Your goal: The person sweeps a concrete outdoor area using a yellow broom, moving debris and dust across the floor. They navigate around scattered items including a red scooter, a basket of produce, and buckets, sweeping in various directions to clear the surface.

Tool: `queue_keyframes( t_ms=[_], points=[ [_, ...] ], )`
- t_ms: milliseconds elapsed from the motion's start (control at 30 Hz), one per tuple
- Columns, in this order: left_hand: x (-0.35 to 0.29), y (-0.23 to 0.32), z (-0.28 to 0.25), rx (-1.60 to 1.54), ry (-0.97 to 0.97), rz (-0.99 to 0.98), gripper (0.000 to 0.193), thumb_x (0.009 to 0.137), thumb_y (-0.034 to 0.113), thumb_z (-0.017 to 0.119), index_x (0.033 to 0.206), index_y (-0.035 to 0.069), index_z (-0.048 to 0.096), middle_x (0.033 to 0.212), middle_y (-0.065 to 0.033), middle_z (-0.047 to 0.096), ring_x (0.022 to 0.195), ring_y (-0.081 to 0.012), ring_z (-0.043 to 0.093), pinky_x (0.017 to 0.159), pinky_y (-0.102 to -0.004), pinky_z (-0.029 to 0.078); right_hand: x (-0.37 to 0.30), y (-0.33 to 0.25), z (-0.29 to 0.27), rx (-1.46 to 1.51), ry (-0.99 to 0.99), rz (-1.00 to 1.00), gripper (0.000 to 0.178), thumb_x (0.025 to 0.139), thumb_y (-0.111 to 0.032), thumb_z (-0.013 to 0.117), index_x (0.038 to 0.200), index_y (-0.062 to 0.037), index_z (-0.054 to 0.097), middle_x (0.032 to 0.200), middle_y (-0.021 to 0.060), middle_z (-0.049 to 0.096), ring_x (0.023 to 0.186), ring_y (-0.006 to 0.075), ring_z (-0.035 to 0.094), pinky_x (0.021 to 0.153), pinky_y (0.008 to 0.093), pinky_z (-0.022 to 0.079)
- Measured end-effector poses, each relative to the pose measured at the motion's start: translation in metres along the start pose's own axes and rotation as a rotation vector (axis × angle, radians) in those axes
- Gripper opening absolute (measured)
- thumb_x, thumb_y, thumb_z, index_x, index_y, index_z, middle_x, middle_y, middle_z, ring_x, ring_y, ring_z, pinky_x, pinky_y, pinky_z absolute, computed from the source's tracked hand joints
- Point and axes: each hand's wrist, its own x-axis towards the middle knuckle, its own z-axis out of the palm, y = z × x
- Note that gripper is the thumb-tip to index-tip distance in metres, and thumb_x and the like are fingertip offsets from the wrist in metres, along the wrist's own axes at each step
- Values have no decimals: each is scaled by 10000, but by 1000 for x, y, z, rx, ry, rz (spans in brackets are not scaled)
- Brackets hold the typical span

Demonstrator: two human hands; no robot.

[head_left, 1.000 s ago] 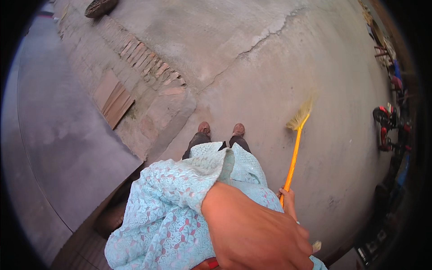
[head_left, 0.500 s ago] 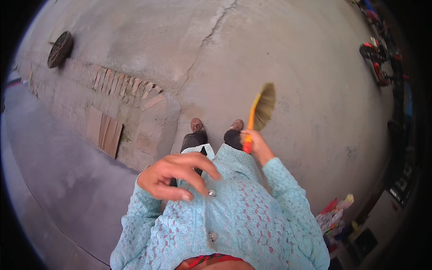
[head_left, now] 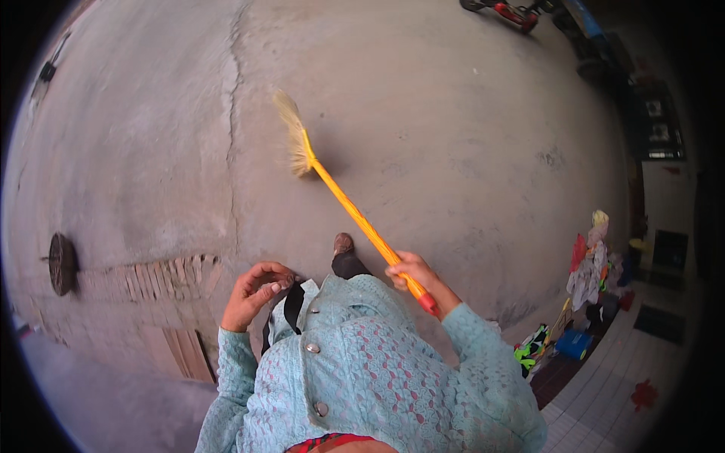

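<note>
My right hand (head_left: 415,273) is wrapped round the lower part of a broom's orange-yellow handle, close to its red end. The broom (head_left: 351,208) slants up and to the left, its pale straw bristles fanned out over the concrete. My left hand (head_left: 260,293) is curled at the front edge of my light-blue lace cardigan (head_left: 370,355), thumb and fingertips drawn together. What they hold, if anything, is too small to make out. A black strap or cloth (head_left: 294,308) hangs right beside those fingers. One brown shoe (head_left: 343,242) shows below the broom handle.
Grey concrete ground (head_left: 423,113) with a long crack spreads ahead. At left are a brick edge (head_left: 162,275), boards (head_left: 181,351) and a round dark object (head_left: 62,264). To the right stand hung clothes (head_left: 589,264), a blue container (head_left: 574,343) and a red vehicle (head_left: 513,11) farther off.
The broom has swung from the right across to the front left, bristles outward. My left hand has moved from the cardigan's buttons to its edge, its fingers drawing in. My view has turned rightward.
</note>
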Motion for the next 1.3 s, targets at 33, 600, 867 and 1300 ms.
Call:
queue_keyframes(
  t_ms=[33,600,867,1300],
  points=[
    [10,-3,1,24,10,-13,234,747,107,553,962,28,506,970,-38,529,920,-139,485,841,-279,365,-19,3,-9,-23,68,-57,259,692,-77,523,924,-30,420,612,35,468,410,91,423,355,224,342],
    [49,-48,25,195,62,-204,196,779,90,537,961,25,505,909,-28,538,900,-118,489,806,-252,385,21,57,-264,564,448,-184,88,683,-72,485,612,-47,439,529,48,445,446,143,444,404,275,398],
    [62,-48,48,249,153,-164,217,776,87,529,977,13,497,927,-57,553,907,-139,502,826,-263,373,116,23,-135,175,261,-151,68,621,-66,533,591,-14,501,512,70,486,426,167,478,397,276,387],
    [105,-26,40,206,177,-134,218,781,139,531,970,35,509,901,-49,562,818,-134,524,735,-243,390,139,-61,-45,330,-205,-169,179,668,-12,501,827,-6,419,677,75,475,495,113,444,421,240,385]
  ],
)
